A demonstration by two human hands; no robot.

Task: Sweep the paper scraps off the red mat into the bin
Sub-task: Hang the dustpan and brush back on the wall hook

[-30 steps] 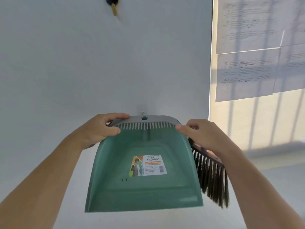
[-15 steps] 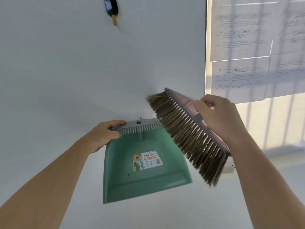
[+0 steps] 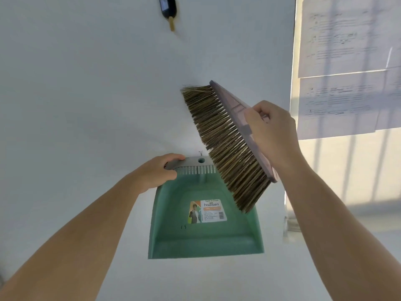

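**Brush lifted off the wall, dustpan held at its top edge**

Both of the person's bare forearms reach up and forward toward a plain white wall [image 3: 86, 105], which fills most of the view. To the right of it, printed paper sheets [image 3: 347, 83] are stuck over a bright window pane crossed by bar shadows.

The green dustpan [image 3: 204, 231] hangs flat against the wall, open mouth downward, grey comb-toothed rim at the top with a round hole just below a small hook [image 3: 200, 152]. A printed label [image 3: 208, 211] sits in the middle of the pan.

The brush [image 3: 225, 148] is held out in front of the wall, tilted on a slant from upper left to lower right, its brown bristles pointing down and left. Its lower end overlaps the dustpan's upper right corner in the view.

The right hand [image 3: 271, 131] is raised higher than the other, wrist bent, fingers curled over the brush's purplish back and gripping it near the middle. The left hand [image 3: 158, 172] grips the dustpan's top left corner, thumb on the front, fingers wrapped over the grey rim.

High on the wall hangs a small dark object with a yellowish stub below it [image 3: 168, 9].

No red mat, paper scraps or bin are in sight.
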